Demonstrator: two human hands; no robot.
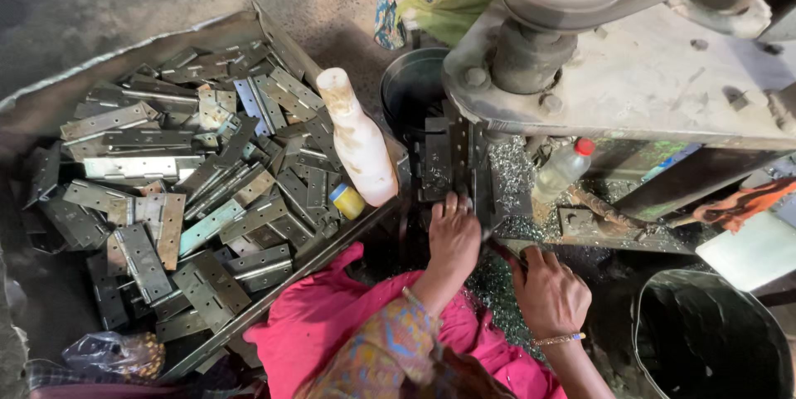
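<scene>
My left hand (453, 237) lies flat, fingers together, pressed on a dark metal hinge (437, 165) standing at the foot of the grey drill press (630, 75). My right hand (548, 289) is curled narrow around a thin dark tool (503, 247); I cannot tell how much of it the fist covers. Metal shavings (512, 168) are heaped just right of the hinge. Left of me, a tray (290, 51) holds piled grey hinges (191, 192); a white plastic bottle (358, 140), stained brown, lies tilted on them, with a small yellow-and-blue capped container (347, 200) touching its base. A clear bottle with red cap (562, 169) leans by the machine. Black bucket (713, 341) at lower right.
</scene>
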